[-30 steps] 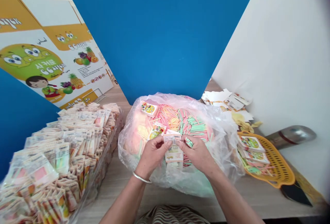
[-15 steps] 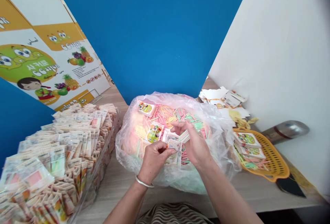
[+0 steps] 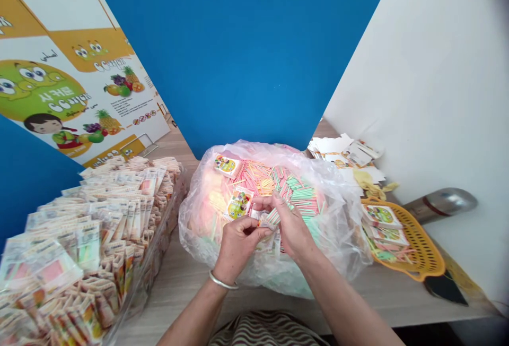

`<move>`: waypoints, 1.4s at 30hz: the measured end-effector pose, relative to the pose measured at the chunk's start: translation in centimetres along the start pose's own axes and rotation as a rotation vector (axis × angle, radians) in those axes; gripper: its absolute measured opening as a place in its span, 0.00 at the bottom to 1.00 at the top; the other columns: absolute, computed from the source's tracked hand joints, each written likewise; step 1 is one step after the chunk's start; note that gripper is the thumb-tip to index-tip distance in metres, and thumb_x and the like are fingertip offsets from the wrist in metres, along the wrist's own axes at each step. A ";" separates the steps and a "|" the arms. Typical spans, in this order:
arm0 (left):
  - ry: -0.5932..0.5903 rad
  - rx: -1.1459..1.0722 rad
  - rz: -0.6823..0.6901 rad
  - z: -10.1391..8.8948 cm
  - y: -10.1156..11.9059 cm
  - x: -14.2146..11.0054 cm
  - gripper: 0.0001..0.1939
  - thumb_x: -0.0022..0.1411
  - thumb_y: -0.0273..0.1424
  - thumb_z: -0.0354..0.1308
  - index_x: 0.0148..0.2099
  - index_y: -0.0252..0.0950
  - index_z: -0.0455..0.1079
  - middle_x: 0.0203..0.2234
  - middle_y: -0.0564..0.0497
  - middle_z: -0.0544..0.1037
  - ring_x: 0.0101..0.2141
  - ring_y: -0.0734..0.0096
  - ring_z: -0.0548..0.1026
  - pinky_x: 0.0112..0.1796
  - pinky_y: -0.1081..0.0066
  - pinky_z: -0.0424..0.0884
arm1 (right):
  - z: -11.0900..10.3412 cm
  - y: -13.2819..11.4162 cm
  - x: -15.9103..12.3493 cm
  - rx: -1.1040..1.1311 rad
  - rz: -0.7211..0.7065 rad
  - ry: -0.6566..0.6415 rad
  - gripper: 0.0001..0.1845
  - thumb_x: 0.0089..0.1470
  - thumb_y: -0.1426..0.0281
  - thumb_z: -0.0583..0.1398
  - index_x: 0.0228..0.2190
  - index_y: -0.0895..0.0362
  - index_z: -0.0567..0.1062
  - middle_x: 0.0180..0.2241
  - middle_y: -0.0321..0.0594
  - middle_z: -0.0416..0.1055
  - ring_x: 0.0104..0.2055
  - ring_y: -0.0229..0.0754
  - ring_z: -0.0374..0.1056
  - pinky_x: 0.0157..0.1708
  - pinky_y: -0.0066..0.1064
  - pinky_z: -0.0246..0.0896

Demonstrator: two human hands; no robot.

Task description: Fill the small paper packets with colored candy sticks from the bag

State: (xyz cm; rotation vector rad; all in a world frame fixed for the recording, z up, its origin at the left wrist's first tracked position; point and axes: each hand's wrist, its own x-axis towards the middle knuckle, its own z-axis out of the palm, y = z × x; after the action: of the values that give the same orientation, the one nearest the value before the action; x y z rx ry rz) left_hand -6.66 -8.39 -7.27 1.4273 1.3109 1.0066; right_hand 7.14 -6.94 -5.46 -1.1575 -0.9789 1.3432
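My left hand [image 3: 240,248] pinches a small printed packet [image 3: 264,224] between thumb and fingers. My right hand [image 3: 290,224] holds a short bundle of pink and green candy sticks [image 3: 272,217] against the packet's top edge. Both hands are above a large clear plastic bag [image 3: 207,234], which holds loose pink and green sticks [image 3: 300,195]. Printed fruit-label cards [image 3: 238,205] lie among the sticks, close to my fingers. The lower part of the packet is mostly hidden by my hands.
A clear tray of many filled packets [image 3: 91,245] stands to the left. On the right are a yellow plastic basket [image 3: 421,245] holding cards, paper scraps [image 3: 342,149], a metal cylinder [image 3: 441,205] and a dark blade [image 3: 445,290]. A printed fruit carton [image 3: 79,70] and blue panel [image 3: 238,43] rise behind.
My right hand has moved left and brought the sticks up to the packet held in my left hand. The hands are closer together, and the view has shifted slightly.
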 end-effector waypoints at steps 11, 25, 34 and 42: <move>-0.059 -0.272 0.052 1.7 -0.4 -0.1 0.16 0.63 0.43 0.59 0.37 0.35 0.76 0.29 0.52 0.76 0.33 0.68 0.69 0.38 0.71 0.66 | -0.4 -0.8 -0.5 -0.501 -0.297 -0.137 0.17 0.61 0.56 0.58 0.33 0.53 0.81 0.37 0.42 0.79 0.43 0.47 0.73 0.47 0.38 0.64; 0.078 -0.379 -0.022 2.0 -2.2 -0.2 0.13 0.64 0.41 0.61 0.34 0.36 0.76 0.29 0.54 0.76 0.35 0.70 0.70 0.43 0.71 0.66 | -0.4 -0.5 -2.5 -0.483 -0.384 -0.005 0.16 0.66 0.62 0.54 0.39 0.52 0.80 0.40 0.42 0.78 0.45 0.47 0.71 0.48 0.38 0.63; 0.136 -0.315 -0.041 2.1 -1.7 -0.7 0.20 0.62 0.46 0.59 0.28 0.36 0.73 0.20 0.55 0.69 0.29 0.70 0.67 0.34 0.72 0.65 | -0.4 0.1 -2.0 -0.319 -0.291 0.008 0.17 0.63 0.56 0.57 0.43 0.50 0.82 0.45 0.42 0.80 0.51 0.50 0.73 0.57 0.45 0.63; 0.130 -0.333 -0.040 2.2 -1.6 -0.6 0.21 0.62 0.49 0.60 0.29 0.36 0.75 0.24 0.53 0.74 0.30 0.69 0.70 0.36 0.70 0.68 | 0.4 -0.2 -1.4 -0.090 -0.239 0.060 0.17 0.59 0.55 0.62 0.41 0.51 0.83 0.49 0.44 0.79 0.56 0.50 0.70 0.62 0.47 0.59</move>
State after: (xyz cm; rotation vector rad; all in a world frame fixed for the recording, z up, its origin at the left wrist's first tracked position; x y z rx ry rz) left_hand -4.96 -9.21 -9.33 1.0946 1.1918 1.2430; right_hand 6.75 -8.31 -5.08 -1.1026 -1.1058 1.0786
